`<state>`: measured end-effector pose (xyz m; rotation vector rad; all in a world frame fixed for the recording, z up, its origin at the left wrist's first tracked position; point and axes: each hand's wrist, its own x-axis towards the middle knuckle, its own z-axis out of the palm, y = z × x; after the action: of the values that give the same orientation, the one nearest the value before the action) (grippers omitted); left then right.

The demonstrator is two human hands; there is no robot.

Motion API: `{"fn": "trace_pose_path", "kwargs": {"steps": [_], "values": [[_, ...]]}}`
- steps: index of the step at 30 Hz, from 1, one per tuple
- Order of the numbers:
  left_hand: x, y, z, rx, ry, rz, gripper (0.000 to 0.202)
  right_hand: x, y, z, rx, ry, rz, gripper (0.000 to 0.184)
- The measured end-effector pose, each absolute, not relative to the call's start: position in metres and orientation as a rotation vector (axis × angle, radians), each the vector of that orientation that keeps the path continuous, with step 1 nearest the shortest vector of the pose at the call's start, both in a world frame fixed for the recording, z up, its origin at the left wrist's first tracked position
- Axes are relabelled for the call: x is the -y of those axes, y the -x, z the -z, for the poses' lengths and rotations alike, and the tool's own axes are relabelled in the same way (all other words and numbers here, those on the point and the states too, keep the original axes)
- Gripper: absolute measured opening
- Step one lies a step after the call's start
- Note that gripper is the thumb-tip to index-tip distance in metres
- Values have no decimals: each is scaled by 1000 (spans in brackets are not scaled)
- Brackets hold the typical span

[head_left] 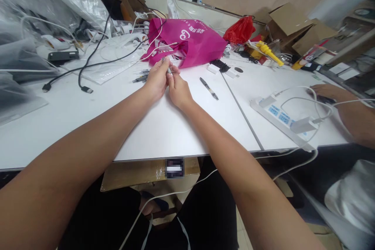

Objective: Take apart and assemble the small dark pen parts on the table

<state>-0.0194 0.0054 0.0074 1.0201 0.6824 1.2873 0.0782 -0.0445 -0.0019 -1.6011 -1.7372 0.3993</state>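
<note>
My left hand and my right hand meet over the white table, both closed. Between their fingertips shows a slim grey pen-like piece; the fingers hide most of it. Just left of my left hand lie several dark pens or pen parts, partly covered by the hand. To the right of my right hand, a black-and-clear pen rests alone on the tabletop. A magenta bag lies on its side right behind my hands, its mouth towards me.
Black cables and clear plastic bags lie on the left. On the right sit a white power strip, a yellow tool and an open cardboard box. Another person's arm rests at the right edge.
</note>
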Motion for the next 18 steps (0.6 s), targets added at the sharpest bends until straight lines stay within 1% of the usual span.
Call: {"fn": "trace_pose_path", "kwargs": {"steps": [4, 8, 12, 18], "values": [[-2, 22, -9, -671, -1037, -1222, 26, 50, -80, 0, 1696, 1643, -391, 51], [-2, 22, -5, -714, -1122, -1273, 15, 49, -81, 1, 1686, 1694, -336, 47], [-4, 23, -4, -785, -1115, -1291, 22, 50, -79, 2, 1691, 1730, -309, 43], [-6, 26, -6, -749, -1130, -1275, 17, 52, -79, 2, 1679, 1717, -323, 42]]}}
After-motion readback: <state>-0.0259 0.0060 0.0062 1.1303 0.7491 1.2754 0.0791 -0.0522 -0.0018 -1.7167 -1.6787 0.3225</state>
